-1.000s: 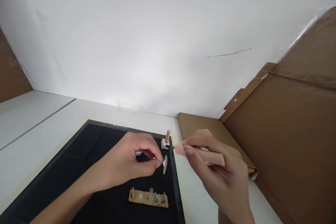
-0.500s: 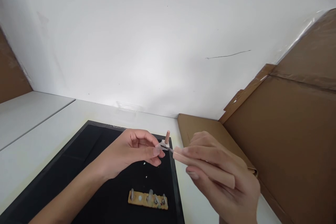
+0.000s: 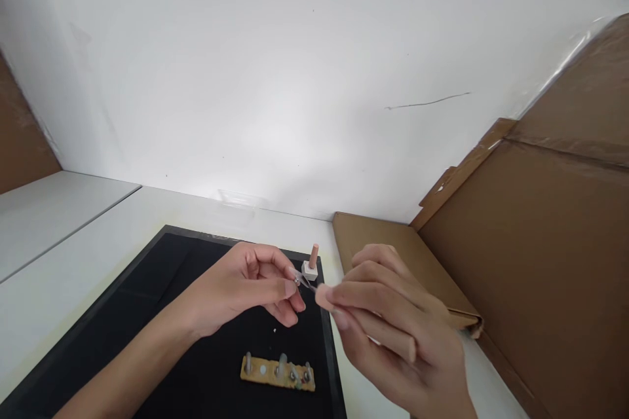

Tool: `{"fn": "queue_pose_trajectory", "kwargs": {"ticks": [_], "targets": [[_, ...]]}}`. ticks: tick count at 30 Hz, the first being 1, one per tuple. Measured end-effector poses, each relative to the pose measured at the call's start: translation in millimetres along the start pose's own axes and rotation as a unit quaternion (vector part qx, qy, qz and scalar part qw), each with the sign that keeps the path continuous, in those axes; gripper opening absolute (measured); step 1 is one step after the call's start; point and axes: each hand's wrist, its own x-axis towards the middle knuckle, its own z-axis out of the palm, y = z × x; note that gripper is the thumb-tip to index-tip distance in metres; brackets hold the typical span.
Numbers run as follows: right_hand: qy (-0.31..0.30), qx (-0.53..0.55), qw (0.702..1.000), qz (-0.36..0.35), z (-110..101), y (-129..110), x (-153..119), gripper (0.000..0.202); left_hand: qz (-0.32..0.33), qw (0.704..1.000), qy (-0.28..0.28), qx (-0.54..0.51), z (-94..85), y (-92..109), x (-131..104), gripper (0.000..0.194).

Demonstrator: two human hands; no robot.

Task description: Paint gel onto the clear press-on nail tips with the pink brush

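A small clear, shiny piece (image 3: 297,279) is pinched between the thumb and fingertips of my left hand (image 3: 250,285). It resembles a nail tip, but it is too small to be sure. My right hand (image 3: 393,321) is wrapped round a slim tool with a pale pink handle (image 3: 393,340). The tool's thin tip (image 3: 308,284) reaches the clear piece; whether it is a brush or a blade I cannot tell. Just behind the fingertips stands a small white square bottle (image 3: 309,271) with a tall pinkish-brown cap (image 3: 314,254).
On the black mat (image 3: 196,353) lies a yellowish strip (image 3: 253,376) bearing several clear upright pieces and round metal spots. A white speck (image 3: 274,330) is on the mat. Folded cardboard (image 3: 354,236) lies behind my right hand, and a cardboard wall (image 3: 540,242) rises at the right.
My right hand has moved slightly left, and the tool is turned, with its handle end lower and farther left. The clear piece has tilted in my left fingers, uncovering more of the bottle.
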Motion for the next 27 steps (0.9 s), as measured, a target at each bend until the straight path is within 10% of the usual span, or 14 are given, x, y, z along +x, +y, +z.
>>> {"fn": "queue_pose_trajectory", "kwargs": {"ticks": [27], "targets": [[-0.004,0.032,0.999,-0.003,0.5,-2.5,0.0,0.021,-0.022,0.999,-0.005,0.027,-0.6,-0.1,-0.8,0.013]]}}
